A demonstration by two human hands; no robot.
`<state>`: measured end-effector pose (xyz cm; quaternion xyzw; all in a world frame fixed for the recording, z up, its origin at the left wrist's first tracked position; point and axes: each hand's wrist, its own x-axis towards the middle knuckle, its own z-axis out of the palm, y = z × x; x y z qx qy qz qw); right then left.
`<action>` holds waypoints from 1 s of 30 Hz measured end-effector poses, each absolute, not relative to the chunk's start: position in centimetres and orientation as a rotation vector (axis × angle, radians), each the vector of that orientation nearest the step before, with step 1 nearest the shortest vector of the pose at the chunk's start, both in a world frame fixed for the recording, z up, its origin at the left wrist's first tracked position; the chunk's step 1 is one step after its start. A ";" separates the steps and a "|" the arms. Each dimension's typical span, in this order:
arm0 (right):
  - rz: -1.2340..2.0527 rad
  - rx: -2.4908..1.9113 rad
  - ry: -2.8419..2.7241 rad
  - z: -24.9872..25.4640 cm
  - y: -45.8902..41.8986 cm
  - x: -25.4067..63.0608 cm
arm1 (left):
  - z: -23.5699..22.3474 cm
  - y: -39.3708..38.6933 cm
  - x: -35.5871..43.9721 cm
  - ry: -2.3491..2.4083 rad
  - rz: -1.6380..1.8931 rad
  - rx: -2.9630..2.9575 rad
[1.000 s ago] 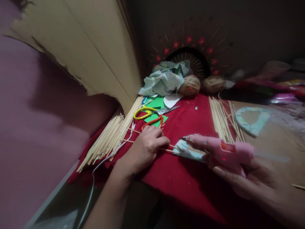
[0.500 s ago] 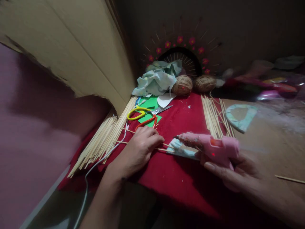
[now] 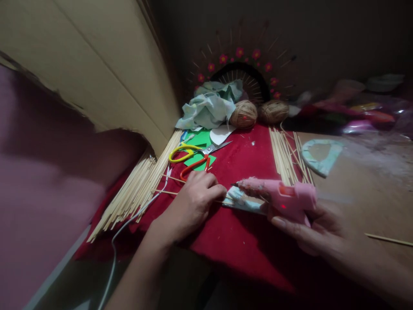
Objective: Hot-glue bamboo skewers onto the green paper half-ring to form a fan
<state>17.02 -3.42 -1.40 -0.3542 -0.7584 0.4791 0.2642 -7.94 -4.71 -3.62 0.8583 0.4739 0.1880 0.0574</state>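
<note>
My right hand is wrapped round a pink glue gun, its nozzle pointing left over a pale patterned paper piece on the red cloth. My left hand is closed in a pinch on thin bamboo sticks whose ends reach the left edge of that paper piece. The glue gun tip hangs just right of my left fingertips.
A big bundle of bamboo sticks lies along a cardboard sheet at left; another row of sticks lies at right. Yellow and orange scissors, green paper, crumpled fabric, two twine balls, a heart cut-out and a white cord surround.
Both hands and the glue gun keep their hold; my left fingertips have moved closer to the paper piece. The view has drifted, so everything sits slightly further left and higher.
</note>
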 end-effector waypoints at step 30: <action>1.321 -0.968 -2.025 -1.7 -3.5 17.2 | -3.3 -4.5 -7.8 1.416 0.465 2.601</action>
